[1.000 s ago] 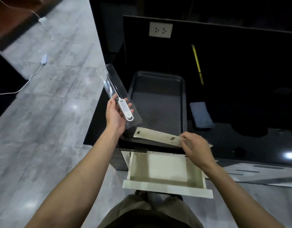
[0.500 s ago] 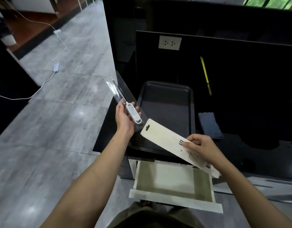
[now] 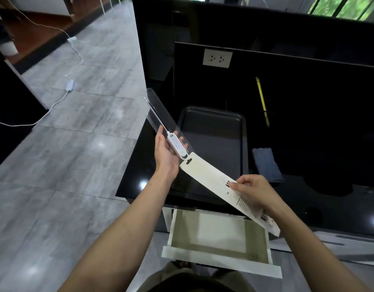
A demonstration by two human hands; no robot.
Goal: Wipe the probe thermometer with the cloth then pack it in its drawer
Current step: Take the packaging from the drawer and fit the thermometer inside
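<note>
My left hand holds the white probe thermometer inside a clear plastic sleeve; its thin metal probe points up and to the left. My right hand grips a long white packaging card, tilted, with its hang-hole end almost touching the thermometer's handle. Below both hands, under the black counter's edge, a pale drawer stands pulled out with nothing visible in it. A folded blue-grey cloth lies on the counter to the right of the tray.
A dark baking tray sits on the glossy black counter behind my hands. A yellow pencil-like stick lies further back. A wall socket is on the black backsplash. Grey tiled floor with a white cable lies to the left.
My right hand lifted the card off the counter edge and swung its hang-hole end up toward the thermometer. My left hand kept the sleeved thermometer held up, its probe now angled more to the left.
</note>
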